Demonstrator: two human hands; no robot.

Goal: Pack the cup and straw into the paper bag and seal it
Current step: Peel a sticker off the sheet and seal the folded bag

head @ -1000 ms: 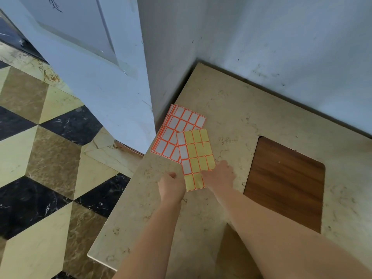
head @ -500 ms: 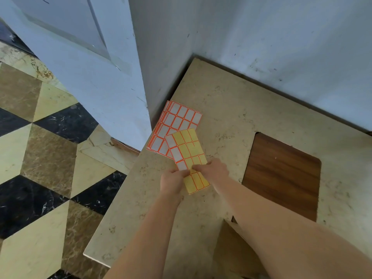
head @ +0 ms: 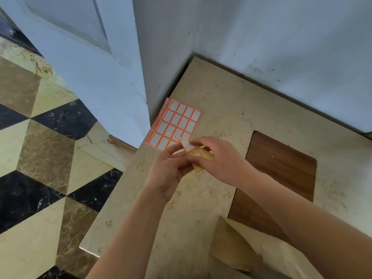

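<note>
Just in front of the label stack (head: 174, 124), the left hand (head: 168, 174) and right hand (head: 218, 158) together pinch a yellow-backed label sheet (head: 201, 157) above the surface (head: 221, 109).

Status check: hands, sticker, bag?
Left hand and right hand both pinch the sticker sheet, one label peeling up. Paper bag lies near edge, unsealed. Nothing in the way.

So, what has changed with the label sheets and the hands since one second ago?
Both hands, left hand and right hand, have lifted the yellowish, partly used label sheet off the table and now pinch it, bent, with one white label peeling up. The stack of orange-bordered label sheets stayed in place on the marble table.
</note>
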